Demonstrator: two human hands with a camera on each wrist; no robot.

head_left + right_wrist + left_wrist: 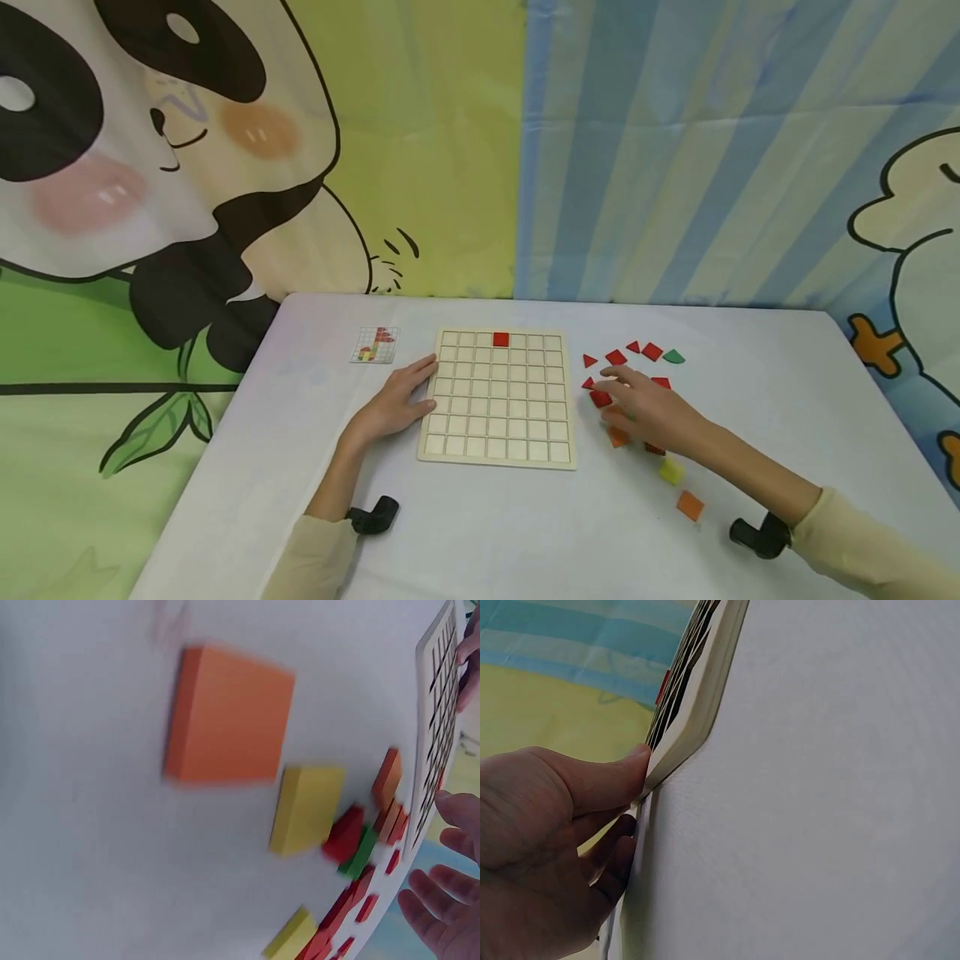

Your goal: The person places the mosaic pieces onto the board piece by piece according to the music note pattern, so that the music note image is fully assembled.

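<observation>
My left hand (393, 404) rests beside the pale grid board (487, 387), its fingers and thumb touching the left edge. In the left wrist view, the thumb of that hand (540, 802) lies against the board's rim (697, 712). One red square (501, 339) sits in a cell of the board's top row. My right hand (652, 408) hovers over loose coloured pieces right of the board, fingers spread and relaxed. In the right wrist view this hand (450, 900) shows nothing between its fingers. It partly hides pieces beneath it in the head view.
A small pattern card (375, 344) lies left of the board. Red triangles and squares, a green rounded piece (673, 357), a yellow square (672, 471) and an orange square (690, 506) lie on the white table (480, 533). A printed curtain (450, 150) hangs behind.
</observation>
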